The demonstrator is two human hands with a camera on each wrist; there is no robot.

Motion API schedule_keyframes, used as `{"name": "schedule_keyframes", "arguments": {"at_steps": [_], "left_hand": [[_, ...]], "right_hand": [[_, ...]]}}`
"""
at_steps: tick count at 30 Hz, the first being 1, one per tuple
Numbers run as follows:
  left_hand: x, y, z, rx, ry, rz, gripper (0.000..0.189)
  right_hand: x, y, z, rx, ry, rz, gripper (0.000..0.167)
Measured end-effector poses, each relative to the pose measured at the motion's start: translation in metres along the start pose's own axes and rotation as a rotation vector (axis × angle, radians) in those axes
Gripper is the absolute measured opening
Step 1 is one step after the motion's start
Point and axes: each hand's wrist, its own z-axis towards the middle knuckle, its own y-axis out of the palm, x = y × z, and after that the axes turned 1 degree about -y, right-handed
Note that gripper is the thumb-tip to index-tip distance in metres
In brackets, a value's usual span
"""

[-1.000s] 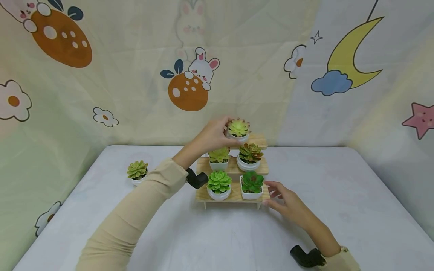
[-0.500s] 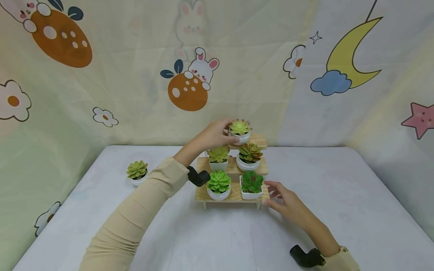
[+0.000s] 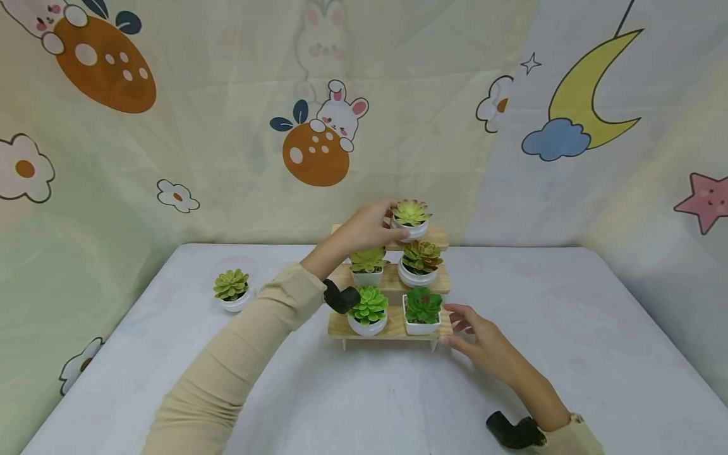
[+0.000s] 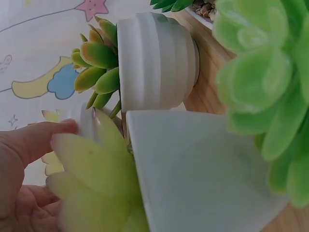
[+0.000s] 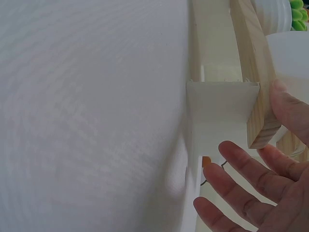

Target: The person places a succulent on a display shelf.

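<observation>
My left hand [image 3: 371, 226] grips a potted succulent [image 3: 411, 215] with pale green, pink-tipped leaves and a white round pot, at the top tier of a wooden three-step stand [image 3: 341, 328]. In the left wrist view, nearer pots partly hide that held plant. The middle tier bears a yellow-green succulent [image 3: 368, 260] in a square pot and a reddish-green succulent [image 3: 421, 258] in a round one. On the bottom tier are a bright green succulent [image 3: 368, 306] and a dark green succulent [image 3: 423, 308]. My right hand [image 3: 483, 341] touches the bottom tier's right end, its fingers loosely spread.
Another succulent in a round white pot [image 3: 232, 291] stands on the white table [image 3: 569, 354] to the left, close to my left sleeve [image 3: 244, 360]. Behind the table hangs a printed cloth [image 3: 421, 126]. Dark wrist-worn pieces sit at both cuffs.
My left hand has moved slightly right along the top tier with the pale succulent. The right hand and the stand have stayed in place.
</observation>
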Motion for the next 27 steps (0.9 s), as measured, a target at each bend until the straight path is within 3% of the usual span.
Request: {"name": "schedule_keyframes", "arguments": {"at_steps": [18, 27], "left_hand": [[-0.001, 0.002, -0.005, 0.035, -0.006, -0.013, 0.068], [-0.016, -0.011, -0.033, 0.192, 0.093, -0.077, 0.058]], "right_hand": [[0.0, 0.002, 0.0, 0.023, -0.037, -0.029, 0.053], [0.001, 0.002, 0.0, 0.021, -0.043, -0.021, 0.052]]}}
